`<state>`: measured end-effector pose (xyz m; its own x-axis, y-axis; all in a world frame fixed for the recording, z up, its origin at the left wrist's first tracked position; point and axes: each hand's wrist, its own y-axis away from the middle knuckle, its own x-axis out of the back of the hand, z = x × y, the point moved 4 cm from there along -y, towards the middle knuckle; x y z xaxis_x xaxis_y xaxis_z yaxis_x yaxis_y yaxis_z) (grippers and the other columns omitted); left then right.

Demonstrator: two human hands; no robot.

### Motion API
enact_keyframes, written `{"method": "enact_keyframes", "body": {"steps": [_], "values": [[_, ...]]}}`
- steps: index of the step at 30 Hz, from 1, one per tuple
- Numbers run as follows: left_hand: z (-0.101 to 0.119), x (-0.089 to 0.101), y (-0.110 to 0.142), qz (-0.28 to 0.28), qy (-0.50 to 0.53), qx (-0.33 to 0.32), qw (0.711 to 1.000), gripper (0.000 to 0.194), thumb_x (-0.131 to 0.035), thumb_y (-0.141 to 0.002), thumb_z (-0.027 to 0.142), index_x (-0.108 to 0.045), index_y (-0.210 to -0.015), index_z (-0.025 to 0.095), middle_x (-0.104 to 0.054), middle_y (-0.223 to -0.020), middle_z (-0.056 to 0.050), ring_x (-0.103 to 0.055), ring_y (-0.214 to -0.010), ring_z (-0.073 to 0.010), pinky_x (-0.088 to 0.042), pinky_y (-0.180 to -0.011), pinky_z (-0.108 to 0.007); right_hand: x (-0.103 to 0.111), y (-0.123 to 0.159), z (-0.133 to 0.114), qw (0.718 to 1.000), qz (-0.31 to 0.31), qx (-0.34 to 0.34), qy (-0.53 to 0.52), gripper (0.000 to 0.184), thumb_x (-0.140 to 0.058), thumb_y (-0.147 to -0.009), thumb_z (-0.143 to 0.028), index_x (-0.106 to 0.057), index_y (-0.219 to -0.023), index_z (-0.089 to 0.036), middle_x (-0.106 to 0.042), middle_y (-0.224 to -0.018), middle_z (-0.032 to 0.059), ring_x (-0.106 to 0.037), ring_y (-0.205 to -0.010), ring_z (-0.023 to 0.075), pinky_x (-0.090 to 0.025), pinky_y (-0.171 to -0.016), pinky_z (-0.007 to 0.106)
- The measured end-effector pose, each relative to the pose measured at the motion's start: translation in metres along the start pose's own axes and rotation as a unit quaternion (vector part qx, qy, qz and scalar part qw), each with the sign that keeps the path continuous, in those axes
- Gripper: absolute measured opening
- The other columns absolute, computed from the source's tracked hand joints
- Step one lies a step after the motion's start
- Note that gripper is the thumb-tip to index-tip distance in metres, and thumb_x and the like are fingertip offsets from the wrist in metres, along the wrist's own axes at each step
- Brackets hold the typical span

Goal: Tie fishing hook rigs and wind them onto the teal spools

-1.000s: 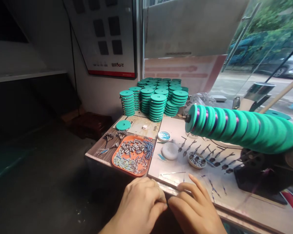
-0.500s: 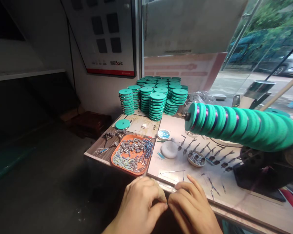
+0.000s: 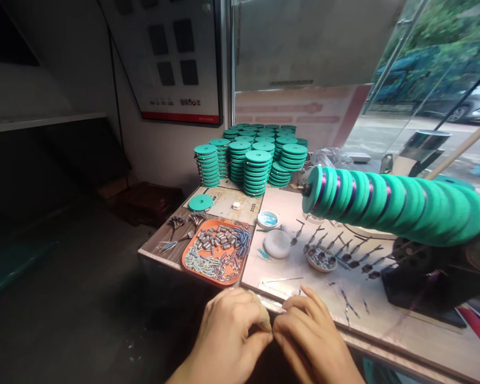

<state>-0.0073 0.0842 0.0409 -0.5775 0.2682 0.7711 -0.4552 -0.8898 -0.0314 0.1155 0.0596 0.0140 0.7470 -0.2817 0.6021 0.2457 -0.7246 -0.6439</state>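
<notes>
My left hand (image 3: 234, 333) and my right hand (image 3: 310, 336) meet at the front edge of the table, thumbs and fingers pinched close together. Whatever they pinch is too small or too hidden to name. Just beyond my left hand lies an orange tray (image 3: 220, 278) holding metal cylinders, blue tubes, pale tubes and small shiny metal parts. A thin metal needle-like rod (image 3: 282, 280) lies on the board past my fingertips. To the right of my right hand rest thin wired pieces (image 3: 349, 305) with blue sections.
Stacks of green foam spools (image 3: 258, 170) stand at the back. A rod of green spools (image 3: 388, 205) juts from a black machine (image 3: 416, 298) on the right. A bowl of metal beads (image 3: 321, 260), a white round lid (image 3: 277, 244) and a small dish (image 3: 268, 219) sit between.
Both hands stay together at the table edge, shifted very slightly left. The objects on the table have not moved.
</notes>
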Motion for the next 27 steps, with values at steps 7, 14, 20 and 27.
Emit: {"method": "enact_keyframes", "body": {"steps": [7,14,20,27], "values": [[-0.001,-0.002,0.0,0.0,-0.001,0.012,1.0,0.013,-0.061,-0.069,0.016,-0.053,-0.059,0.018,-0.056,-0.064,0.004,-0.049,-0.068,-0.0115,-0.032,-0.063,-0.023,-0.003,0.001,0.002,1.0,-0.022,0.001,0.01,0.018,-0.037,-0.083,-0.014,-0.048,-0.071,-0.021,-0.051,-0.059,-0.0026,-0.051,-0.068,0.0155,-0.033,-0.091,0.044],[-0.004,-0.003,0.0,0.0,0.01,0.028,1.0,0.014,-0.063,-0.063,0.011,-0.051,-0.058,0.017,-0.055,-0.063,0.005,-0.048,-0.067,-0.0107,-0.031,-0.062,-0.022,-0.006,0.005,0.004,0.999,-0.033,0.001,-0.001,0.018,-0.037,-0.083,-0.014,-0.049,-0.071,-0.02,-0.05,-0.061,-0.0019,-0.049,-0.071,0.0161,-0.029,-0.092,0.045],[-0.006,-0.004,-0.001,0.006,0.039,0.07,0.997,0.014,-0.06,-0.059,0.007,-0.052,-0.056,0.017,-0.056,-0.062,0.004,-0.048,-0.065,-0.0117,-0.031,-0.06,-0.023,-0.008,0.005,0.004,1.0,-0.018,0.0,0.003,0.02,-0.036,-0.084,-0.015,-0.049,-0.07,-0.02,-0.05,-0.06,-0.0019,-0.049,-0.07,0.0159,-0.028,-0.092,0.046],[-0.022,-0.013,0.002,0.091,0.349,0.132,0.923,0.037,-0.069,-0.051,0.01,-0.062,-0.086,0.02,-0.056,-0.075,0.001,-0.048,-0.068,-0.0116,-0.038,-0.065,-0.023,0.0,0.01,0.007,0.996,0.056,-0.064,-0.015,0.013,-0.041,-0.081,-0.014,-0.049,-0.073,-0.021,-0.054,-0.062,-0.0017,-0.053,-0.074,0.0194,-0.026,-0.091,0.045]]}}
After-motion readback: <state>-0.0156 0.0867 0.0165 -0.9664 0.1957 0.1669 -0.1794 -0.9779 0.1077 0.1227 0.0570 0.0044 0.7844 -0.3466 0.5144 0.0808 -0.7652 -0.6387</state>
